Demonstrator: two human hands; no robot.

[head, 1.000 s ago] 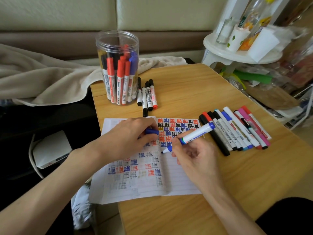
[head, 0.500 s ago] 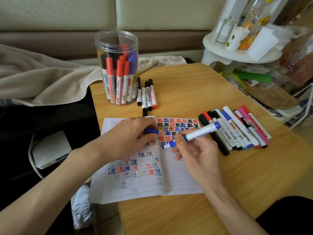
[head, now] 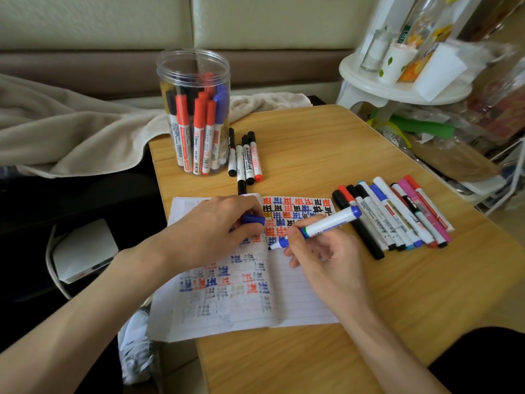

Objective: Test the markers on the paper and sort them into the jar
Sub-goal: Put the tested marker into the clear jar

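Pinching marker [head: 326,224], right hand [head: 326,258]; cap [head: 253,219] half hidden

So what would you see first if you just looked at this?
The paper in the middle, full of red, blue and black marks, with the right hand holding a blue marker to it. The left hand pinches the blue cap. A jar of markers stands behind, and a row of markers lies at right.

Soft, even daylight covers the table [head: 326,143], brightest toward the upper right, where the white shelf [head: 397,89] and its clutter smear into blur; shadows on the wood are faint, the area left of it lies dim, and wide-angle distortion bows the frame's edges
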